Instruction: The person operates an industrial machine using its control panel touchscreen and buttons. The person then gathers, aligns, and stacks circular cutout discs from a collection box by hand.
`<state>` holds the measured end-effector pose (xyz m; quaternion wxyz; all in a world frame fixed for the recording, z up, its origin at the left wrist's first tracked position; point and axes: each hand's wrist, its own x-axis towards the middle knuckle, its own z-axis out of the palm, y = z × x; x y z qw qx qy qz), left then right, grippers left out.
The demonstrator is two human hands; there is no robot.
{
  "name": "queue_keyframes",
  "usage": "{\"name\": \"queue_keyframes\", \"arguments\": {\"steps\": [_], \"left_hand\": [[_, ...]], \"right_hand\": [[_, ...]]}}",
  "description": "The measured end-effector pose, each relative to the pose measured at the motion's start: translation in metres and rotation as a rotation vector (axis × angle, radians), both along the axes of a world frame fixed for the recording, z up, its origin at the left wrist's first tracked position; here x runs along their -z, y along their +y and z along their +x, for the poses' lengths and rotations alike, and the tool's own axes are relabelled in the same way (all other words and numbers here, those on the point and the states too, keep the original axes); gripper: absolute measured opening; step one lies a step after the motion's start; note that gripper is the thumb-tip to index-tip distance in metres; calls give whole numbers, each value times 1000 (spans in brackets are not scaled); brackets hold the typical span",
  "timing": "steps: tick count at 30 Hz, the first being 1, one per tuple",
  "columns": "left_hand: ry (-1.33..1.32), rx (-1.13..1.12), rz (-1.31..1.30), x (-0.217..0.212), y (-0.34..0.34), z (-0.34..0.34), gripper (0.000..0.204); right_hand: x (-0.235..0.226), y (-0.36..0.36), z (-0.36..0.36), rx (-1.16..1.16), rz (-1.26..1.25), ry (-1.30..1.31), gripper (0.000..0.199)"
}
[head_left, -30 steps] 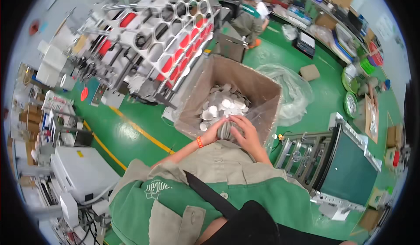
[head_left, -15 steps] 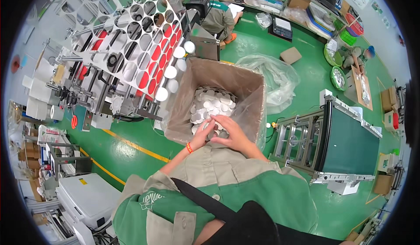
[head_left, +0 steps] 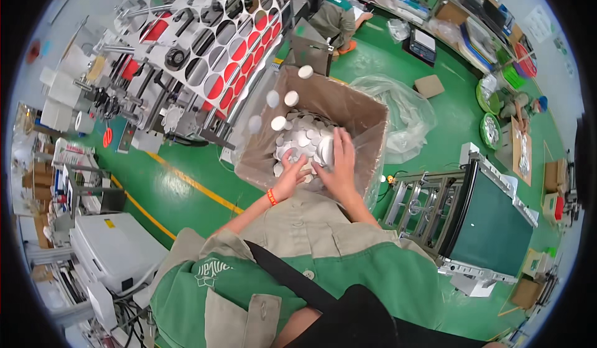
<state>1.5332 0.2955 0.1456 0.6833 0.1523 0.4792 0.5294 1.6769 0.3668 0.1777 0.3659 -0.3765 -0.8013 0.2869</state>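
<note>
Both hands are inside a plastic-lined cardboard box [head_left: 364, 109], over a pile of white round discs [head_left: 303, 135]. At the pile's near left, my left hand [head_left: 290, 179] has its thumb and index finger apart, with the other fingers curled low among the discs. My right hand [head_left: 341, 169] is at the pile's right side, its long fingers stretched forward. Between those fingers and its thumb stands what looks like a small stack of white discs [head_left: 325, 151]. Several loose discs [head_left: 291, 98] appear in the air above the box's left side.
On the left is a machine with a white sheet full of round holes [head_left: 219, 37], red showing through some. A clear plastic bag [head_left: 404, 115] lies on the floor beyond the box. To the right stands a green conveyor [head_left: 491, 217]. People work farther off.
My hands, cupped together earlier, have moved apart and farther into the box. The loose discs have left the sheet's edge and are now over the box. The view has shifted a little.
</note>
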Motion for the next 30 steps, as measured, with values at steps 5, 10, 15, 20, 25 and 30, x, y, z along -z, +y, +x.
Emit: {"name": "queue_keyframes", "arguments": {"steps": [5, 10, 15, 20, 25, 30], "left_hand": [[168, -123, -155, 13, -15, -5, 71], [112, -122, -98, 5, -31, -4, 52], [224, -57, -43, 1, -59, -4, 41], [64, -281, -119, -5, -107, -28, 37], [38, -237, -44, -2, -145, -77, 35], [59, -292, 61, 11, -197, -150, 34]], "right_hand": [[34, 4, 19, -31, -201, -511, 113], [79, 1, 33, -568, -312, -910, 78], [126, -10, 22, -853, -393, -878, 67], [102, -4, -20, -931, -275, -1044, 64], [95, -20, -76, -841, -116, -1114, 59], [117, -76, -148, -808, -183, -1030, 57]]}}
